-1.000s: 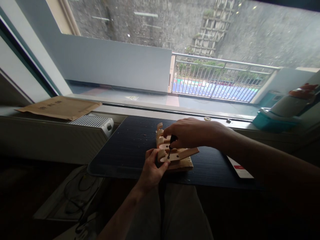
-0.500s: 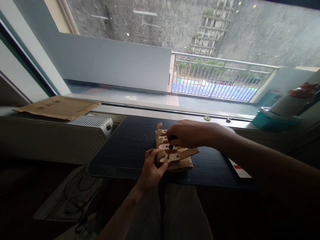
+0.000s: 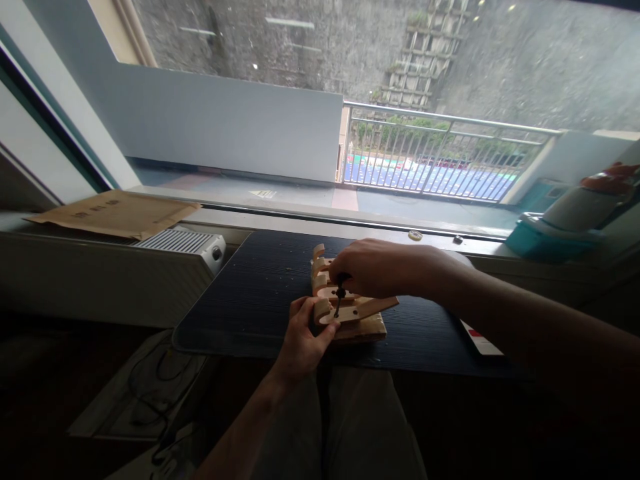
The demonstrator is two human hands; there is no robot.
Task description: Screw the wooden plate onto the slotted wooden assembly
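Note:
My right hand [image 3: 363,267] is closed around the dark handle of a screwdriver [image 3: 339,298], whose thin shaft points down. Its tip meets a dark spot, perhaps a screw, in the nearest wooden hook piece [image 3: 367,309]. That piece has a curled left end and lies slantwise over a wooden board [image 3: 373,330]. With fingers and thumb, my left hand [image 3: 305,340] grips the curled end from the near left side. Behind it, several similar wooden hooks [image 3: 319,252] stand in a row, partly covered by my right hand.
The dark table [image 3: 240,300] carries small crumbs and, at right, a white and red flat item [image 3: 481,339]. A brown envelope [image 3: 115,213] lies by a white heater [image 3: 200,247] at left. Tape [image 3: 415,235] and a teal box [image 3: 550,239] sit on the window sill.
My right hand has shifted slightly left and its grip on the screwdriver handle has turned a little. My left hand and the wooden piece hold still.

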